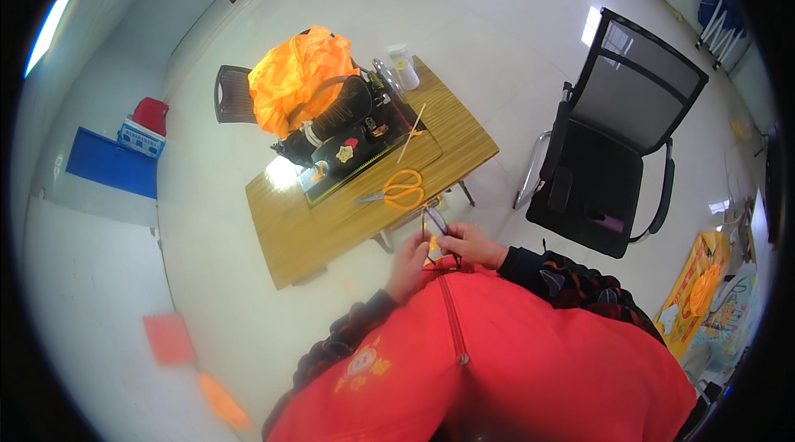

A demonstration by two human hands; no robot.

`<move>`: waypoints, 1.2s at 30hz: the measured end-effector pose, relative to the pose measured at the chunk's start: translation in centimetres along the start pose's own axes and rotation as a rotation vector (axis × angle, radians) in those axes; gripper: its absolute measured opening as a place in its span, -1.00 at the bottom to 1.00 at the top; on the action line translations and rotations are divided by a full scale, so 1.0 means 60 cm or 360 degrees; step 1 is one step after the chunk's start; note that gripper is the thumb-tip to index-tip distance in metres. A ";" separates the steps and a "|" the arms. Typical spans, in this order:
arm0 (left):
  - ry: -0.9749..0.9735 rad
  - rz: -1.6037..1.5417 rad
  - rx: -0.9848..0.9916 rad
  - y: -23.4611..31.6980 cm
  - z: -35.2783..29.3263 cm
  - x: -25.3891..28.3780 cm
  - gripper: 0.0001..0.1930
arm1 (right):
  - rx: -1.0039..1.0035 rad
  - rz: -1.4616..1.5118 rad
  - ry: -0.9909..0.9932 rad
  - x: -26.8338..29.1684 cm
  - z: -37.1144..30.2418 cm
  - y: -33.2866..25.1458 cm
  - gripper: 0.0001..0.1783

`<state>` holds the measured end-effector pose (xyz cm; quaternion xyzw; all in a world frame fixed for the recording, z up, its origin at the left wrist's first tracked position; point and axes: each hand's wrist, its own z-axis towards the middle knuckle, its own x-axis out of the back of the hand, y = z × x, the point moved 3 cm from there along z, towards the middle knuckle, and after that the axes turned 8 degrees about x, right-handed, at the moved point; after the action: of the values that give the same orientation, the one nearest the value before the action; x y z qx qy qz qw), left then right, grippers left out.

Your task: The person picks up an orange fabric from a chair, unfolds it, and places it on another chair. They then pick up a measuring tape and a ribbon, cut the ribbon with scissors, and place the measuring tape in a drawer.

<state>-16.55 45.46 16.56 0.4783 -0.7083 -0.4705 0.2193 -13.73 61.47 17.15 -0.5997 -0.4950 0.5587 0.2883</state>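
In front of my red jacket, my left hand (408, 266) and my right hand (474, 245) are close together, fingers closed. Between them is a pair of eyeglasses (434, 217), as far as its thin dark arms and purplish edge show, gripped from both sides. Just beyond the hands, orange-handled scissors (402, 190) lie on the wooden sewing table (286, 231), blades toward the left. Behind them stands a black sewing machine (335, 123). Bright orange cloth (302, 74) is heaped at its far side. A thin pale stick (411, 134) rests across the tabletop.
A white bottle (405, 74) stands at the table's far corner. To the right is a black mesh office chair (609, 144). A dark chair back (234, 94) shows behind the orange cloth. At the far right lies a yellow bag (691, 297) beside other cloth.
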 end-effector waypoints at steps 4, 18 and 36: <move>0.0546 0.0086 -0.0241 -0.007 -0.001 0.038 -0.73 | 0.0276 0.0055 0.0335 0.021 0.013 -0.006 -0.82; 0.0034 0.0117 0.0125 0.030 -0.026 0.006 -0.68 | -0.0120 -0.0021 -0.0187 -0.032 0.008 0.000 -0.78; -0.0559 -0.0611 0.0469 0.048 0.010 0.052 -0.84 | 0.0086 -0.0642 -0.0083 -0.063 0.020 0.019 -0.65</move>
<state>-19.75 43.28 18.35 0.5415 -0.6928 -0.4709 -0.0715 -14.11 57.36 17.37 -0.4657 -0.5973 0.5181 0.3974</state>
